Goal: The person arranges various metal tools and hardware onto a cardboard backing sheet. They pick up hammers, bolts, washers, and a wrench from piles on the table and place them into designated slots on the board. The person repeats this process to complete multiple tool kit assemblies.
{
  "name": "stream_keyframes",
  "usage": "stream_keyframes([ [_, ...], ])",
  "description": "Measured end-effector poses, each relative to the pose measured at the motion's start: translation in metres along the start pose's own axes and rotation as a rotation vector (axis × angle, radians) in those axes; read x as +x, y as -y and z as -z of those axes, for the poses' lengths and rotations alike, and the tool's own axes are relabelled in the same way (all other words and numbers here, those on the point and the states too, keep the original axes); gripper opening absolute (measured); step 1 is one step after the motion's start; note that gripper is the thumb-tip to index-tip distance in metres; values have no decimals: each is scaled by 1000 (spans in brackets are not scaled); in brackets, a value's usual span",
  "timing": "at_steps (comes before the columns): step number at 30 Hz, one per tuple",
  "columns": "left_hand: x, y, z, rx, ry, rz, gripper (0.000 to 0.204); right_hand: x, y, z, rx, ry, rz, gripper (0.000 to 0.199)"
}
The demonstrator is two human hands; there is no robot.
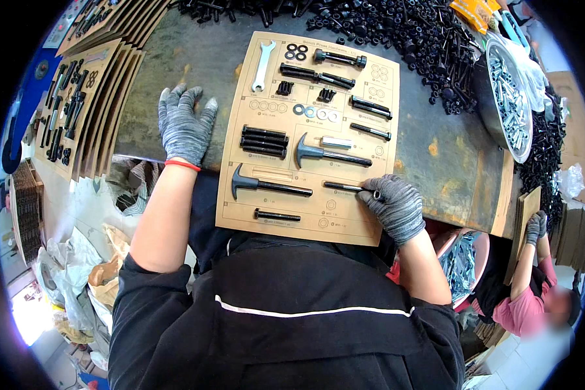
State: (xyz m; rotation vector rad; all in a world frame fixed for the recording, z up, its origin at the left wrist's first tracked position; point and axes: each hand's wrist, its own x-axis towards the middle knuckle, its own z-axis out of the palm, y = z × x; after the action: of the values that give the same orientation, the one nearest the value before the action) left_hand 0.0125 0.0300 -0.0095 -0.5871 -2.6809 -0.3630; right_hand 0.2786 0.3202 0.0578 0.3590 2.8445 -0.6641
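My left hand (187, 125), in a grey glove, lies open with fingers spread on the metal tabletop, left of a brown cardboard sheet (240, 214). My right hand (396, 205), also gloved, rests at the sheet's right edge with curled fingers. A small ring-shaped metal piece (377, 194) shows at those fingers, beside the end of a black bolt (339, 186). Fixed on the sheet are a silver wrench (263, 65), black and silver washers (296, 52), several black bolts (264, 141), two T-shaped tools (331, 155) and a silver tube (337, 142).
Loose black bolts and nuts (396, 32) cover the table's far side. A metal bowl (525, 153) of silver parts stands at the right. Filled cardboard sheets (104, 130) stack at the left. A pink bucket (480, 260) stands below the table; a co-worker (520, 305) holds cardboard at lower right.
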Motion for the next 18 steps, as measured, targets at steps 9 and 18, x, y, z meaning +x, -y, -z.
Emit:
stream_keyframes([
  [9, -5, 1, 1, -103, -84, 40, 35, -3, 33, 5, 268, -225, 7, 33],
  [18, -4, 2, 5, -177, -79, 56, 36, 67, 122, -42, -50, -114, 489, 29],
])
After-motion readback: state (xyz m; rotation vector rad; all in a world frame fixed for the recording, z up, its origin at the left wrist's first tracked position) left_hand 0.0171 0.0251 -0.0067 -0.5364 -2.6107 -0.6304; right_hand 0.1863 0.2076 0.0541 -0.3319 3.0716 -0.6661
